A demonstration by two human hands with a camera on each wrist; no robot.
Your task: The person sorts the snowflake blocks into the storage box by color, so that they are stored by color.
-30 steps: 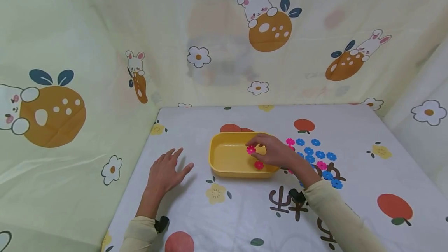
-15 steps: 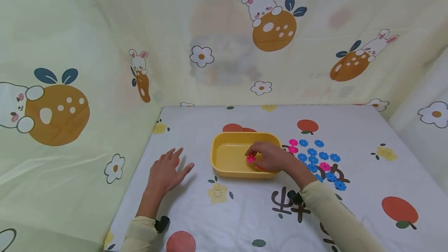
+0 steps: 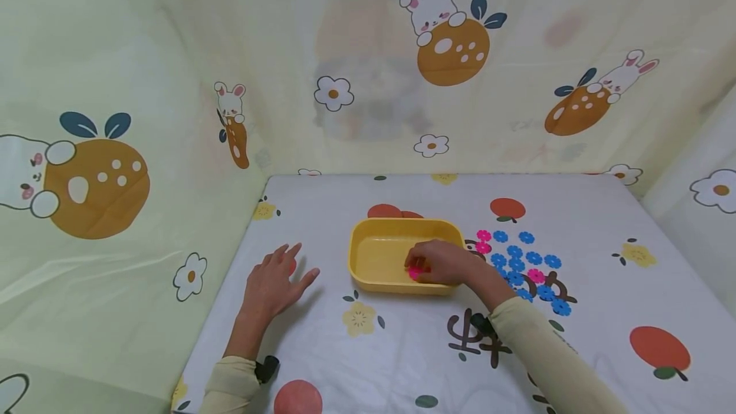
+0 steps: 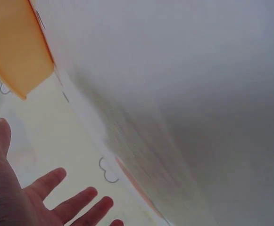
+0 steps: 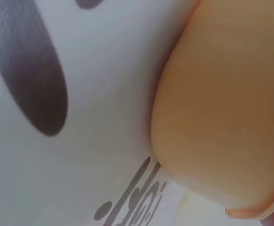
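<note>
In the head view my right hand [image 3: 439,264] reaches over the right rim into a yellow tray [image 3: 374,283]. Its curled fingers and thumb pinch a small pink flower-shaped piece [image 3: 414,273] low inside, partly hidden by the hand. My left hand [image 3: 273,283] hovers left of the tray with fingers spread, holding nothing; the left wrist view shows the same spread hand [image 4: 33,202] below the tray's end [image 4: 19,47]. Filling the right side of the right wrist view is the tray's outer wall [image 5: 221,103], which hides most of that hand.
To the right of the tray lie several blue flower-shaped pieces [image 3: 515,264] and a few pink ones, such as one pink piece [image 3: 536,275] amid the blue. A white printed cloth [image 3: 402,350] covers the table, and printed curtains [image 3: 368,50] hang behind and beside it.
My right hand has lowered within the tray, bringing the pink piece down toward its floor and covering another pink piece seen there earlier. The left hand has stayed put; the head view shifted slightly.
</note>
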